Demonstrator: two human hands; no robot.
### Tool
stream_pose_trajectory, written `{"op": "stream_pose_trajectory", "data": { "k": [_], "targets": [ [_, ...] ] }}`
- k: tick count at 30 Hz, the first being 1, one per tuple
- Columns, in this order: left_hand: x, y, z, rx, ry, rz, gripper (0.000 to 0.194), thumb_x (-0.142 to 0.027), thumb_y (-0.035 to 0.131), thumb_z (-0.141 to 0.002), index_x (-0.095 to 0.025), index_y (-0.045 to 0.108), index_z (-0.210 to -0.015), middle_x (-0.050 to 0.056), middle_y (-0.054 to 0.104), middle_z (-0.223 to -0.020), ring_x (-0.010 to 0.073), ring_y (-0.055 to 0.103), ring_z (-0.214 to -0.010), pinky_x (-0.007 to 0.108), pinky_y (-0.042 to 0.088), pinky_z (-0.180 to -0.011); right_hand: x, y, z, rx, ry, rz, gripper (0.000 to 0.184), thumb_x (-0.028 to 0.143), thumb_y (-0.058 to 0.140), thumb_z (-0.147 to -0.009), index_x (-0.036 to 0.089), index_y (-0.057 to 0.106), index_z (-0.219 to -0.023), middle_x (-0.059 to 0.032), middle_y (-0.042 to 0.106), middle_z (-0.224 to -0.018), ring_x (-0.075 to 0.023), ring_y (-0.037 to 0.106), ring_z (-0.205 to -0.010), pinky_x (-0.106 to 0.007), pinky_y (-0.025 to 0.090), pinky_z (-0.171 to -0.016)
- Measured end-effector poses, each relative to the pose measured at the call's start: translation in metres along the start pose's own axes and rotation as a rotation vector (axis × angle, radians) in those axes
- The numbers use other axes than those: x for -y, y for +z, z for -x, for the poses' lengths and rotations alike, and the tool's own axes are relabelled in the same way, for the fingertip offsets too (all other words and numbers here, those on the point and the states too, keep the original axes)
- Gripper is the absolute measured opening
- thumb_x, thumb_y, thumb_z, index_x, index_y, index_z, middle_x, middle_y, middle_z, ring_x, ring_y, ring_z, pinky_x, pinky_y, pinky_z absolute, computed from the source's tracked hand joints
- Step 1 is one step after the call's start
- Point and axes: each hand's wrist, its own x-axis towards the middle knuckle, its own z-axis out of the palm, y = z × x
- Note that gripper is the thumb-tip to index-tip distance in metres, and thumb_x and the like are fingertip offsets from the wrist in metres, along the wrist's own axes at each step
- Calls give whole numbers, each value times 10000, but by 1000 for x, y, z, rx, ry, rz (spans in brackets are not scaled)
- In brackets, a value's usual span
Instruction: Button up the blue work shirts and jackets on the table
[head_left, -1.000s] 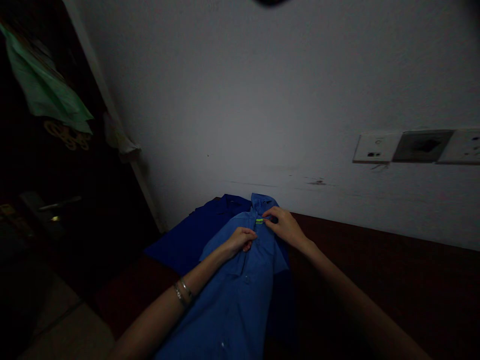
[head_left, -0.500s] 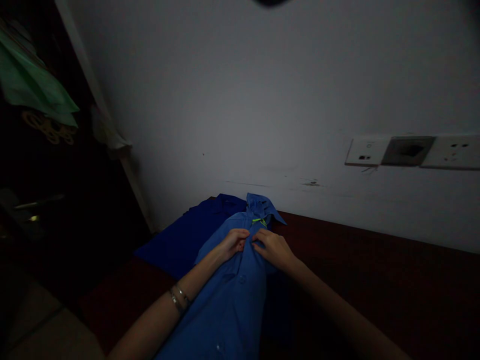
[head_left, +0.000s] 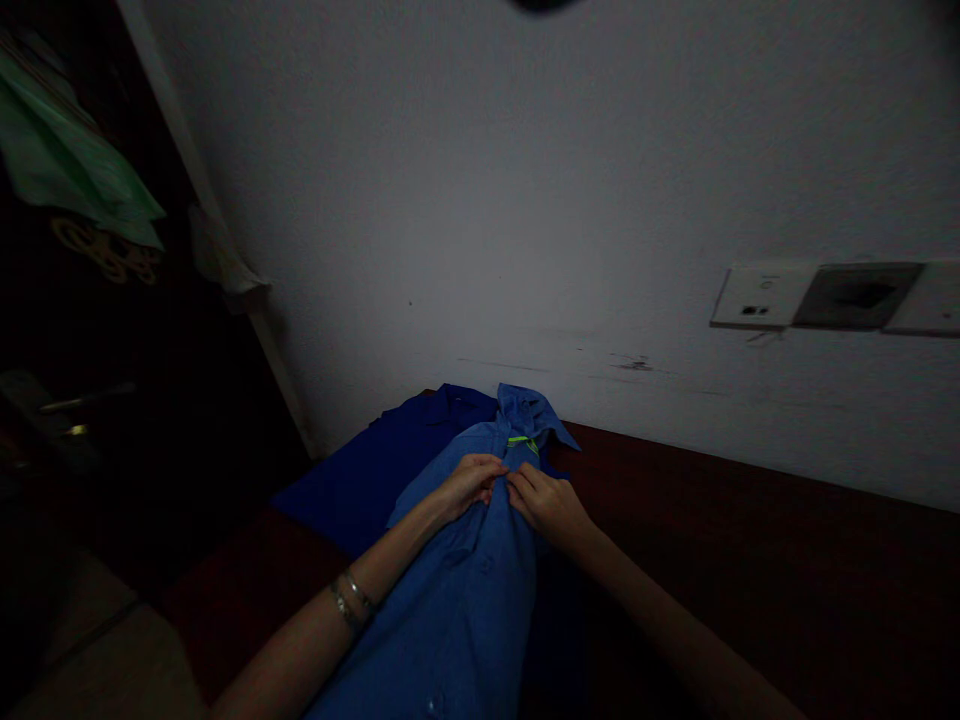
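A light blue button-up shirt (head_left: 465,600) lies lengthwise in front of me, its collar toward the wall. My left hand (head_left: 471,482) pinches the front edge of the shirt below the collar. Close beside it, my right hand (head_left: 546,503) grips the same front edge with bent fingers, the fingertips of both hands nearly meeting. Whether a button is between them is hidden. Bright yellow-green trim (head_left: 523,441) shows inside the neck. Under and left of this shirt lies a darker blue collared shirt (head_left: 405,440).
The dark red surface (head_left: 712,520) stretches right, along a pale wall (head_left: 487,200). Wall sockets (head_left: 765,297) sit at the right. On the left is a dark door with a handle (head_left: 86,397) and hanging green cloth (head_left: 71,150). Floor tiles (head_left: 112,650) show at lower left.
My right hand's fingers have closed in on the shirt's front edge and come nearer my left fingertips. The view has shifted slightly; both shirts lie as before.
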Motion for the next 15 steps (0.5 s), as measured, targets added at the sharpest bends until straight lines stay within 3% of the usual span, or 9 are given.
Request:
{"op": "stream_pose_trajectory", "data": {
  "k": [15],
  "targets": [
    [-16, -9, 2, 43, 14, -44, 283, -304, 708, -591, -116, 532, -708, -49, 517, -503, 66, 482, -388, 194, 397, -415, -7, -5, -2, -18, 2, -181, 203, 204, 414, -876, 141, 607, -887, -76, 594, -816, -164, 569, -774, -245, 449, -669]
  ]
}}
